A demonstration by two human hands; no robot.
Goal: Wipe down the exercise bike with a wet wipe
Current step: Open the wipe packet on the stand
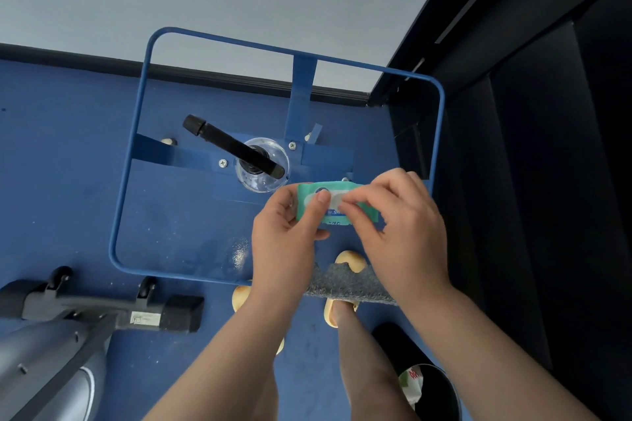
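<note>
A green pack of wet wipes (362, 210) is held over a blue-framed glass table. My left hand (287, 232) grips the pack from the left, thumb lying across its white top flap. My right hand (400, 225) pinches at that flap from the right with fingertips. The grey and black exercise bike (68, 328) stands at the lower left, its base bar and small wheels on the blue floor. No loose wipe is visible.
The table frame (143, 85) encloses a glass top with a black-handled bottle (261, 164) on it. A grey cloth (345, 284) hangs over the table's near edge. A black bin (431, 390) stands at the lower right, a dark cabinet along the right.
</note>
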